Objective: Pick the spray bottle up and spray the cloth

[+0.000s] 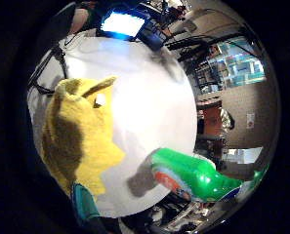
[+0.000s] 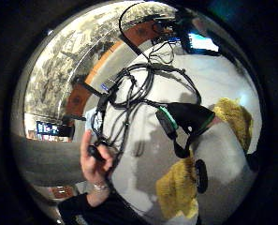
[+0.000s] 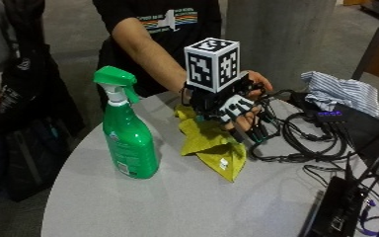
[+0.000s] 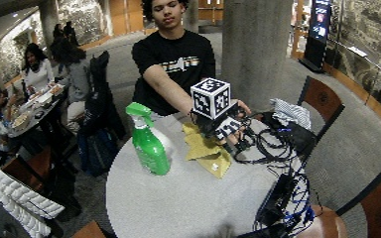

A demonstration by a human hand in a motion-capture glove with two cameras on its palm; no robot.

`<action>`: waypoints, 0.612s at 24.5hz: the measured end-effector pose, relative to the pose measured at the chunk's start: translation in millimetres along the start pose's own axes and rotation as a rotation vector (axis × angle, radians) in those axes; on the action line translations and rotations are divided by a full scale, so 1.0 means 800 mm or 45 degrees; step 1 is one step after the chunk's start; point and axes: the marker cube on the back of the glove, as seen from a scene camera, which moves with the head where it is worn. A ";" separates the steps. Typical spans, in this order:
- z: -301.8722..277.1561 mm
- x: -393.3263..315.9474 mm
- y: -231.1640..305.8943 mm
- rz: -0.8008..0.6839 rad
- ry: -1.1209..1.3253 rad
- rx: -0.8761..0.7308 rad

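On a round pale grey table (image 3: 176,202) a green plastic spray bottle with a green trigger head (image 3: 125,129) stands upright, untouched, near the table's edge. Beside it, a little apart, a crumpled yellow cloth (image 3: 210,143) lies on the tabletop with a small white label showing near its lower corner. The person's right hand in a black glove with white finger markings (image 3: 239,106) hangs over the far end of the cloth, fingers pointing down and loosely spread; it holds nothing, and whether the fingertips touch the cloth cannot be told. The little finger side palm view shows the cloth (image 1: 78,139) spread on the white-looking tabletop and the bottle (image 1: 191,175) off to one side of it, well clear of the palm. In the thumb side palm view the person's bare hand (image 2: 95,161) rests at the table's edge, pinching a small dark object. A tangle of black cables (image 3: 301,138) lies just beyond the gloved hand, and a folded blue-and-white striped cloth (image 3: 340,91) sits behind them.
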 end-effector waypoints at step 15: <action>-0.010 0.031 0.014 0.035 0.131 -0.011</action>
